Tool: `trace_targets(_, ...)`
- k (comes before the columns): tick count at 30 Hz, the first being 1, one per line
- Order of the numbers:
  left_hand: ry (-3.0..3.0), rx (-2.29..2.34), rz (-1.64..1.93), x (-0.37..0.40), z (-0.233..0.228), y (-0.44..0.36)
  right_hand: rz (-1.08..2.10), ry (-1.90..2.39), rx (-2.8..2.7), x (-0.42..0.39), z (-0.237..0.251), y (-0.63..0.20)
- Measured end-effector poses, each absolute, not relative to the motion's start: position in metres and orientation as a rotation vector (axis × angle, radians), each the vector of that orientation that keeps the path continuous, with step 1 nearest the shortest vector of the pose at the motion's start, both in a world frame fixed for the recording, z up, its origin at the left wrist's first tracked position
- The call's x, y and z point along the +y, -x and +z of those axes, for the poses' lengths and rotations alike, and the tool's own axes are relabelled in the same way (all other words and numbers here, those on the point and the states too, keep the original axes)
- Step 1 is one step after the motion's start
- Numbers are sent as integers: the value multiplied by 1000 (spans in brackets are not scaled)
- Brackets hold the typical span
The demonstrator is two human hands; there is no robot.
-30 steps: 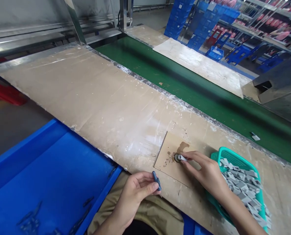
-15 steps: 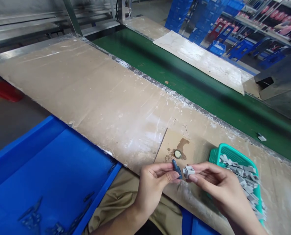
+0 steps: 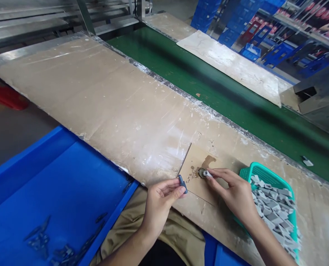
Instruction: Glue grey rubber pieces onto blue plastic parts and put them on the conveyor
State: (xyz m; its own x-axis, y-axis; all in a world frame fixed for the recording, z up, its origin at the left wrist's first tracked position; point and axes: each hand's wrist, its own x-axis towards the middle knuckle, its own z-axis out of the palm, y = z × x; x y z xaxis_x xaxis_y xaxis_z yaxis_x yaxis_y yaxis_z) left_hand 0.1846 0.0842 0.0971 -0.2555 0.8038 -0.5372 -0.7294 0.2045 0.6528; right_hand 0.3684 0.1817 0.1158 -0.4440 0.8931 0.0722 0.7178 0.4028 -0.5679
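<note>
My left hand (image 3: 164,195) pinches a dark blue-grey plastic part (image 3: 182,184) with a peg-like end, just above the table's near edge. Between the thumb and fingers of my right hand (image 3: 232,188) is a small light-grey plastic block (image 3: 207,173). The block is at the rim of a small round cap (image 3: 201,173), which sits on a square of cardboard (image 3: 197,190) marked by wet stains. Whether the block touches what is inside the cap, I cannot tell. To the right, a green plastic basket (image 3: 246,173) holds many similar grey blocks (image 3: 275,207).
A large blue bin (image 3: 78,177) at lower left contains several dark parts (image 3: 38,240). Beyond the brown tabletop (image 3: 111,111) runs a green conveyor belt (image 3: 158,55), with a loose grey piece (image 3: 307,161) lying on it. A red stool (image 3: 6,96) stands at far left.
My right hand has moved the grey block away from the dark part and forward to the round cap. My left hand has shifted left with the dark part still held.
</note>
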Motion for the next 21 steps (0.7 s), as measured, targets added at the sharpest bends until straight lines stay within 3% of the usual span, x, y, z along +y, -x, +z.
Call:
trace_targets(12, -87, 1099, 1442, 84, 94, -184, 710, 1436, -2212, 181, 118, -368)
trace_targets(21, -103, 942, 1360, 93, 108, -203, 1386, 1579, -1603, 155, 151, -367)
